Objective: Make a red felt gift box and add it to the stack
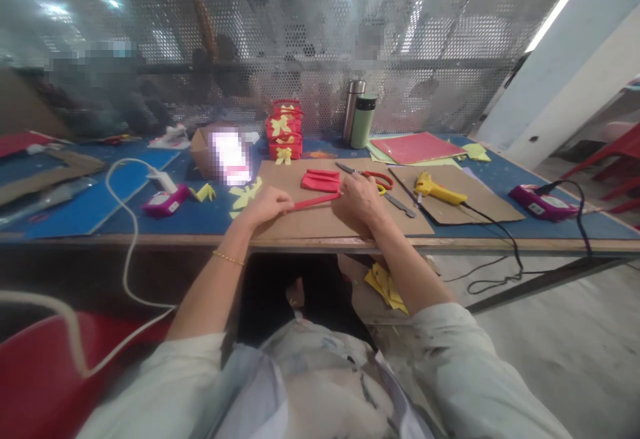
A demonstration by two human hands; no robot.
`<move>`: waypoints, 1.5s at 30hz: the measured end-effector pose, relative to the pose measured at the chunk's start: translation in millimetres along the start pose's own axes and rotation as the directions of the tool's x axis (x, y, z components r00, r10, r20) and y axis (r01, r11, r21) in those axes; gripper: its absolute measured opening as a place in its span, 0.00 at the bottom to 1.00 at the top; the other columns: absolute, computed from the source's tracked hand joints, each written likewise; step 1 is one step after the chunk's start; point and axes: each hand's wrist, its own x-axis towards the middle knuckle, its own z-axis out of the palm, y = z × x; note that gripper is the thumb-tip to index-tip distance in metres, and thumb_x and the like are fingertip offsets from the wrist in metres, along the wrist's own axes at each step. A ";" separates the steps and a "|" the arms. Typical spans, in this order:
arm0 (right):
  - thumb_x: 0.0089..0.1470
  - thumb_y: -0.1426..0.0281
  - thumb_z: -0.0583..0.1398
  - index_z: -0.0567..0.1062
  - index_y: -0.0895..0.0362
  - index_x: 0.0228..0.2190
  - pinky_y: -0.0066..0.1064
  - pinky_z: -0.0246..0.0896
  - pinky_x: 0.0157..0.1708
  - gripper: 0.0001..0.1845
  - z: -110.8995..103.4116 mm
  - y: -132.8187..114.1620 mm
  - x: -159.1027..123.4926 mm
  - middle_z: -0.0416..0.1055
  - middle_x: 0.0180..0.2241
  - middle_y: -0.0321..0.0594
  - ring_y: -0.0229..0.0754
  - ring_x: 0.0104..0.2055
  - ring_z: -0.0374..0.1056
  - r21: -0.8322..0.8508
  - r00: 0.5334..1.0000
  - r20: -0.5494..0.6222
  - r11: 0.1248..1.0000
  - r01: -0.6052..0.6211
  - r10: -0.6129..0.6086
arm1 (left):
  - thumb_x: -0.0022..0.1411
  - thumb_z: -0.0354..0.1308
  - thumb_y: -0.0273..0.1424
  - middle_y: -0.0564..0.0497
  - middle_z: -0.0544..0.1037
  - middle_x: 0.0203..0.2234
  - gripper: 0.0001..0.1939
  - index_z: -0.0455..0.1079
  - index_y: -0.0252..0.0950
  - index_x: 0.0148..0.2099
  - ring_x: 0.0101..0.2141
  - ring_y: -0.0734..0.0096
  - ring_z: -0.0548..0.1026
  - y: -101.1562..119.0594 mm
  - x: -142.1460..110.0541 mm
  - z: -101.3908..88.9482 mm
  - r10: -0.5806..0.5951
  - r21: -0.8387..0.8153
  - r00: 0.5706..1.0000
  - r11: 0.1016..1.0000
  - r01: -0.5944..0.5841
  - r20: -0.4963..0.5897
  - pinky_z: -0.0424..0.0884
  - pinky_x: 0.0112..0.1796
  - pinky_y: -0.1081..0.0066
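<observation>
Left hand pinches one end of the red strip, right hand at the other — can't tell its grip — probably so it's held straight.

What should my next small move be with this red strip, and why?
Perhaps slide your right hand along the red strip to smooth it against the cardboard: your left hand seems to pinch one end, your right is at the other, and the middle is uncovered.
</observation>
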 end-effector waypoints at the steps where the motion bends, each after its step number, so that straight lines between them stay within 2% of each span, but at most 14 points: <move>1: 0.58 0.73 0.58 0.78 0.59 0.34 0.40 0.50 0.42 0.08 -0.9 -0.5 0.3 0.77 0.39 0.54 0.53 0.40 0.68 0.008 0.999 -0.031 1.000 -0.014 0.014 | 0.58 0.59 0.36 0.52 0.77 0.19 0.12 0.78 0.37 0.27 0.24 0.69 0.71 -0.8 -1.0 -0.8 0.004 0.003 1.000 1.000 -0.004 0.003 0.64 0.29 0.69; 4: 0.66 0.72 0.52 0.79 0.58 0.35 0.40 0.52 0.42 0.15 -2.6 -7.9 1.2 0.76 0.40 0.53 0.52 0.42 0.67 0.095 0.995 -0.067 0.993 0.076 -0.069 | 0.60 0.60 0.35 0.51 0.77 0.19 0.12 0.78 0.38 0.26 0.25 0.67 0.72 6.3 -3.4 0.6 0.007 0.087 1.000 0.996 -0.006 -0.015 0.64 0.31 0.67; 8: 0.70 0.68 0.52 0.81 0.56 0.37 0.40 0.52 0.48 0.17 -1.1 -21.3 -2.0 0.77 0.40 0.49 0.50 0.46 0.67 0.222 0.936 -0.021 0.911 0.347 -0.351 | 0.63 0.61 0.35 0.51 0.74 0.18 0.18 0.71 0.39 0.21 0.25 0.65 0.70 31.0 -5.2 14.8 0.076 0.208 0.995 0.976 -0.061 -0.064 0.66 0.37 0.64; 12: 0.68 0.71 0.54 0.81 0.58 0.34 0.38 0.52 0.49 0.16 2.8 -21.6 -6.5 0.77 0.36 0.46 0.46 0.41 0.68 0.286 0.901 0.050 0.871 0.400 -0.430 | 0.66 0.61 0.34 0.50 0.75 0.20 0.19 0.69 0.38 0.21 0.29 0.62 0.72 47.8 -8.6 27.1 0.107 0.254 0.988 0.964 -0.077 -0.110 0.66 0.49 0.56; 14: 0.67 0.72 0.54 0.80 0.58 0.33 0.37 0.52 0.46 0.15 4.3 -18.2 -6.8 0.78 0.35 0.46 0.45 0.39 0.68 0.286 0.921 0.056 0.890 0.355 -0.386 | 0.67 0.59 0.33 0.50 0.76 0.21 0.18 0.72 0.39 0.23 0.31 0.60 0.73 46.2 -11.5 25.4 0.102 0.275 0.987 0.959 -0.064 -0.126 0.65 0.51 0.55; 17: 0.66 0.73 0.55 0.79 0.59 0.31 0.36 0.53 0.44 0.14 5.2 -14.7 -5.5 0.79 0.35 0.47 0.45 0.37 0.68 0.251 0.946 0.063 0.923 0.292 -0.317 | 0.67 0.57 0.35 0.49 0.79 0.24 0.16 0.78 0.40 0.28 0.32 0.59 0.75 32.8 -15.2 14.7 0.041 0.275 0.992 0.961 -0.006 -0.123 0.66 0.47 0.59; 24: 0.65 0.73 0.55 0.78 0.58 0.29 0.35 0.53 0.39 0.14 9.4 -12.0 -5.3 0.79 0.33 0.47 0.44 0.35 0.68 0.208 0.953 0.084 0.940 0.270 -0.292 | 0.63 0.57 0.30 0.49 0.81 0.24 0.13 0.79 0.39 0.28 0.33 0.59 0.77 3.2 -17.2 -1.2 -0.019 0.284 0.988 0.957 0.063 -0.156 0.68 0.44 0.61; 27: 0.63 0.75 0.56 0.74 0.56 0.25 0.35 0.51 0.35 0.14 12.6 -5.1 -3.9 0.75 0.29 0.44 0.43 0.32 0.65 0.226 0.973 0.006 0.948 0.223 -0.230 | 0.66 0.54 0.29 0.46 0.84 0.31 0.14 0.80 0.37 0.32 0.38 0.56 0.78 3.7 -19.6 -0.6 -0.043 0.364 0.978 0.924 0.116 -0.203 0.68 0.49 0.58; 30: 0.61 0.74 0.56 0.71 0.54 0.25 0.34 0.52 0.34 0.13 11.4 4.2 0.6 0.71 0.28 0.40 0.43 0.31 0.62 0.327 0.966 -0.254 0.936 0.133 -0.049 | 0.70 0.51 0.30 0.42 0.84 0.39 0.16 0.81 0.35 0.39 0.42 0.55 0.78 12.5 -19.2 4.5 -0.002 0.449 0.962 0.884 0.129 -0.272 0.68 0.53 0.54; 32: 0.63 0.71 0.55 0.70 0.53 0.26 0.34 0.55 0.36 0.13 8.4 9.5 3.6 0.69 0.28 0.39 0.43 0.32 0.62 0.411 0.900 -0.422 0.908 0.084 0.108 | 0.72 0.51 0.30 0.41 0.82 0.43 0.16 0.81 0.35 0.43 0.45 0.55 0.78 23.1 -14.3 12.4 0.073 0.484 0.959 0.872 0.071 -0.273 0.69 0.53 0.56; 34: 0.65 0.69 0.55 0.70 0.53 0.27 0.34 0.57 0.37 0.13 5.4 12.6 5.5 0.68 0.28 0.38 0.43 0.32 0.62 0.479 0.832 -0.506 0.877 0.050 0.229 | 0.73 0.51 0.28 0.40 0.80 0.46 0.15 0.81 0.34 0.47 0.48 0.57 0.77 37.1 -4.9 24.3 0.159 0.500 0.955 0.866 -0.013 -0.250 0.69 0.53 0.59; 38: 0.65 0.67 0.56 0.70 0.53 0.27 0.34 0.59 0.37 0.13 3.0 11.2 5.8 0.67 0.27 0.36 0.42 0.32 0.62 0.522 0.789 -0.536 0.852 0.032 0.299 | 0.73 0.55 0.32 0.37 0.76 0.55 0.14 0.79 0.34 0.53 0.53 0.53 0.74 67.5 24.5 54.4 0.266 0.577 0.945 0.810 -0.110 -0.193 0.66 0.55 0.56; 42: 0.64 0.67 0.57 0.69 0.53 0.26 0.34 0.58 0.36 0.13 3.4 6.2 4.6 0.65 0.25 0.36 0.42 0.31 0.61 0.500 0.785 -0.555 0.865 0.049 0.276 | 0.69 0.61 0.35 0.35 0.78 0.54 0.14 0.79 0.34 0.52 0.53 0.49 0.75 85.8 53.1 74.7 0.252 0.670 0.959 0.735 -0.104 -0.127 0.64 0.56 0.53; 45: 0.65 0.66 0.56 0.68 0.53 0.26 0.34 0.57 0.35 0.15 3.8 4.2 4.1 0.65 0.25 0.35 0.42 0.30 0.61 0.498 0.804 -0.529 0.867 0.034 0.272 | 0.70 0.58 0.28 0.35 0.81 0.49 0.11 0.81 0.33 0.49 0.51 0.50 0.77 87.5 64.2 77.0 0.234 0.715 0.969 0.691 -0.107 -0.081 0.63 0.56 0.52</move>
